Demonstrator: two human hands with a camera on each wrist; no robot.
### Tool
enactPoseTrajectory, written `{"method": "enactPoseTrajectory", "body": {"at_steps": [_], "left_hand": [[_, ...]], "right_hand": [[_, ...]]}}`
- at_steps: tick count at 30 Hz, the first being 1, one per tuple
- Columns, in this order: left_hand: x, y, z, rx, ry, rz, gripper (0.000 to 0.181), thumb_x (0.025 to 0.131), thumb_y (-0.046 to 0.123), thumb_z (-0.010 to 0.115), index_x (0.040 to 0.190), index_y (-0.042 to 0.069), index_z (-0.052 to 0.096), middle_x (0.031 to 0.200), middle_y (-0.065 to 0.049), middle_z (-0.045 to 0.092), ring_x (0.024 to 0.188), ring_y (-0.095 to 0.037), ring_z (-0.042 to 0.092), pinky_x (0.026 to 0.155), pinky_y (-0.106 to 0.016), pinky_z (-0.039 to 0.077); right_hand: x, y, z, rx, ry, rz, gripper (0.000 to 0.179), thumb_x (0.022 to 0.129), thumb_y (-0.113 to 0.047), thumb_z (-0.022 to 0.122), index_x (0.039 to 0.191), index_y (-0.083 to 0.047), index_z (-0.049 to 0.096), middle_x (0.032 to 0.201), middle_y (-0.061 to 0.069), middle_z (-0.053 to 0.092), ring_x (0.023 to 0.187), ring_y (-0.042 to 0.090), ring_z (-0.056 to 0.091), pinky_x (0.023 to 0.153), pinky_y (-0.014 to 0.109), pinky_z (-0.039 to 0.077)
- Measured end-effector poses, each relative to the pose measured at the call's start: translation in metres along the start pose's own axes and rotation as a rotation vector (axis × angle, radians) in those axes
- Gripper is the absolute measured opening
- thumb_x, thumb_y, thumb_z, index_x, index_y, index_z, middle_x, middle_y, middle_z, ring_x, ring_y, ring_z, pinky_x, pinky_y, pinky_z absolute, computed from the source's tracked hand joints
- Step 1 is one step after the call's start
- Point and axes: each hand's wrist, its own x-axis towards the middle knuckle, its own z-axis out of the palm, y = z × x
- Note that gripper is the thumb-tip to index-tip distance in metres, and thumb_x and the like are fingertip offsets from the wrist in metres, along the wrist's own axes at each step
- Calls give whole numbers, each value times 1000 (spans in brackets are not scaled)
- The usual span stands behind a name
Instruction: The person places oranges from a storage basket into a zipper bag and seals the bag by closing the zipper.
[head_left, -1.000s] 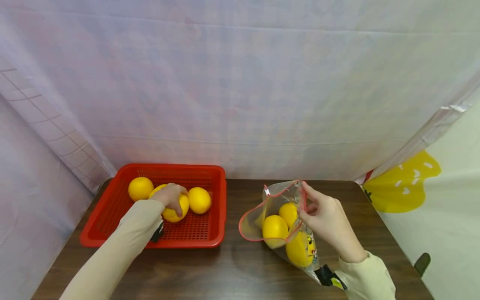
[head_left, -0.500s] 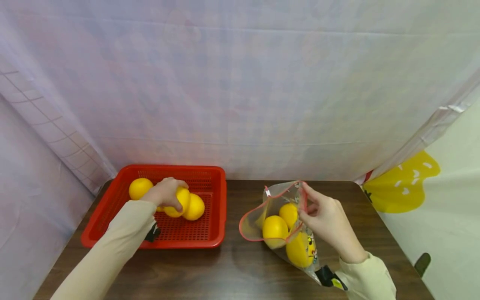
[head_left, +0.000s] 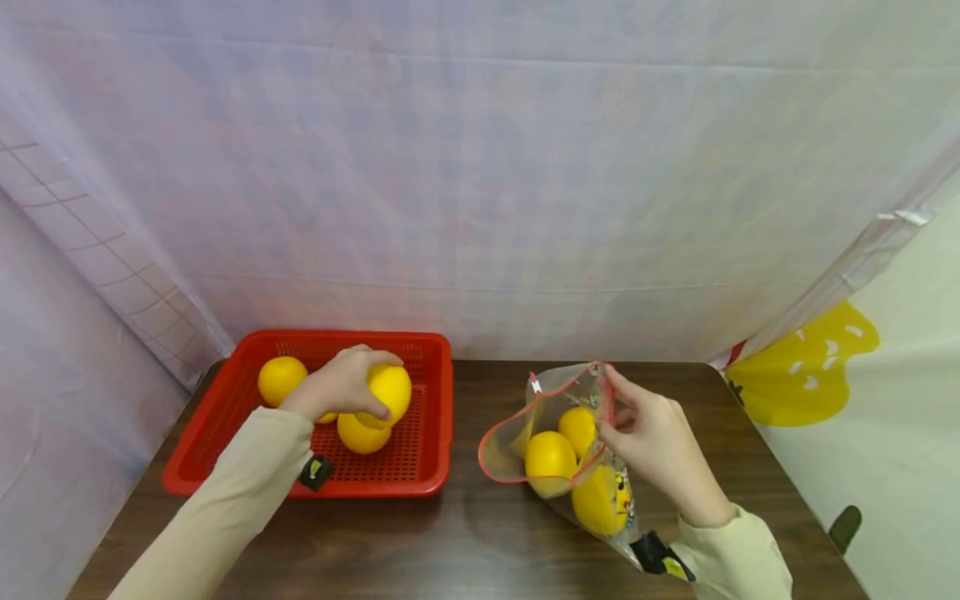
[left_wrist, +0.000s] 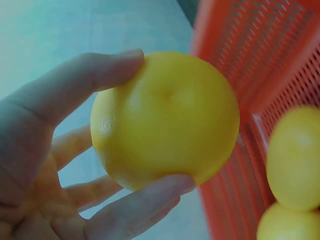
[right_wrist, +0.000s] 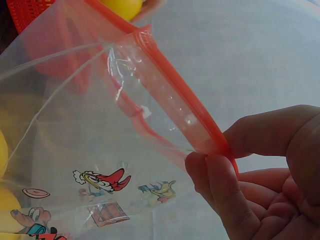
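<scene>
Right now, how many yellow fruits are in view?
7: a held fruit in the left hand; a leftmost fruit, a front fruit and a mostly hidden fruit in the red basket; three fruits in the clear bag. Others could be hidden.

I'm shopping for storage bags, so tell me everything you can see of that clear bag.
The bag looks like thin clear plastic, with colourful cartoon prints and a red edging round its mouth, which gapes open. A small white piece, perhaps a zip slider, sits on the edging. Three yellow fruits show inside. The bag rests on the dark table, right of the red basket, its bottom end on the near side. The right hand pinches one side of the mouth.
</scene>
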Motion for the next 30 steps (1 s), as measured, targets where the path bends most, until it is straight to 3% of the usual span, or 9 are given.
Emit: {"method": "enactPoseTrajectory", "body": {"at_steps": [5, 15, 30], "left_hand": [[-6, 22, 4, -41, 30, 27, 67, 63, 25, 79, 125, 18, 53, 123, -11, 47, 99, -27, 45, 73, -41, 45], [-10, 59, 13, -102, 60, 153, 66, 62, 25, 78, 124, 22, 55, 124, -5, 48, 101, -23, 47, 75, -39, 45], [-9, 101, 31, -283, 85, 279, 63, 63, 24, 78, 122, 26, 55, 119, 3, 49, 96, -17, 50, 74, -32, 48]], "right_hand": [[0, 0, 0, 1, -3, 4, 58, 71, 3, 66, 126, 8, 48, 94, 19, 67, 56, 6, 60, 48, 20, 47], [0, -1, 0, 11, -10, 24, 59, 71, 3, 66, 127, 8, 47, 104, 23, 63, 57, 7, 61, 48, 19, 47], [1, -1, 1, 22, -3, 11, 59, 71, 3, 66, 126, 8, 47, 101, 22, 65, 56, 6, 60, 47, 20, 47]]}}
